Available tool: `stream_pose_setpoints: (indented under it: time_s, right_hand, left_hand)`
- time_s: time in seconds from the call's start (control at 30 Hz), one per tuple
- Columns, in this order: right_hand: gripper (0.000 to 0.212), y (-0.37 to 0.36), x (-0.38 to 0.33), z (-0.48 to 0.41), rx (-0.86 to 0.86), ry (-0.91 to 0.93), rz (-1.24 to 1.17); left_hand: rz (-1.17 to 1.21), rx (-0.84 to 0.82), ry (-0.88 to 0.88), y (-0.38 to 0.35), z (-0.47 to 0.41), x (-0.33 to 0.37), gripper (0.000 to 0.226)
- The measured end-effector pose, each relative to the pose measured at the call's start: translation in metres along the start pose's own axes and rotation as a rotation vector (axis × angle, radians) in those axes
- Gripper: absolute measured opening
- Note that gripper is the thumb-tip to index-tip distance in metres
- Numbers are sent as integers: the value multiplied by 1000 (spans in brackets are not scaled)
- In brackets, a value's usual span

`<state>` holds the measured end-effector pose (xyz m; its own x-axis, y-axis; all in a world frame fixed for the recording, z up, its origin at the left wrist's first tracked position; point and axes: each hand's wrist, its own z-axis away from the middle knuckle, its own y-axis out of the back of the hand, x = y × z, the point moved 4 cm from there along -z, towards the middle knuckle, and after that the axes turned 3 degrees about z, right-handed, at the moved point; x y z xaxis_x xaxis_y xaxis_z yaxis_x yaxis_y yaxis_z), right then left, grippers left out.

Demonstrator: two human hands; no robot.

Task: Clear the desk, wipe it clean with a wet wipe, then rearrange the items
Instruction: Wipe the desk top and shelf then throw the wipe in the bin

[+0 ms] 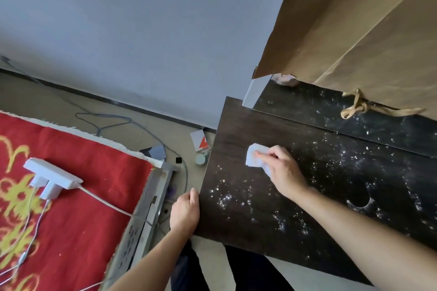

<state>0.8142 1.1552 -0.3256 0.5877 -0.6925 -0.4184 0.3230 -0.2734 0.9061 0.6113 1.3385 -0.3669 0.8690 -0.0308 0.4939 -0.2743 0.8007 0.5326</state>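
At desk (236,125) rear, paper bag (354,30).

Looks like a home bedroom: red patterned blanket (94,153) on metal-framed bed (146,208) left, dark wood counter (260,130) right, cables (104,115) across floor (35,94).

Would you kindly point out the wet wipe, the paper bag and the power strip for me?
wet wipe (253,155): head view, the white part showing beyond the fingertips.
paper bag (354,30): head view, its brown side panel.
power strip (56,173): head view, the top of its white body.
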Motion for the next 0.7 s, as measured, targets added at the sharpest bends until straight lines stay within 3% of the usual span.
stream_pose_setpoints:
  time_s: [0.1, 0.17, 0.3, 0.4, 0.47, 0.7]
  right_hand:
    - [39, 4, 22, -13, 178, -244, 11]
    - [42, -6, -6, -2, 187, -240, -2]
    - [50, -36, -67, 74, 46, -91, -58]
    - [32, -44, -86, 150, -61, -119, -85]
    - [36, -37, -84, 179, -95, -156, -111]
    - [40, -31, -60, 59, 233, -604, -77]
  left_hand:
    - [-36, -169, -63, 7, -16, 7, 50]
    - [-11, -253, -119, 11, -25, 22, 55]
    - [-58, -301, -288, 13, -48, 66, 66]
    - [-120, -366, -359, 11, -63, 84, 68]
    - [-123, -439, -353, 13, -69, 87, 64]
    - [-90, -610, -171, 16, -76, 92, 49]
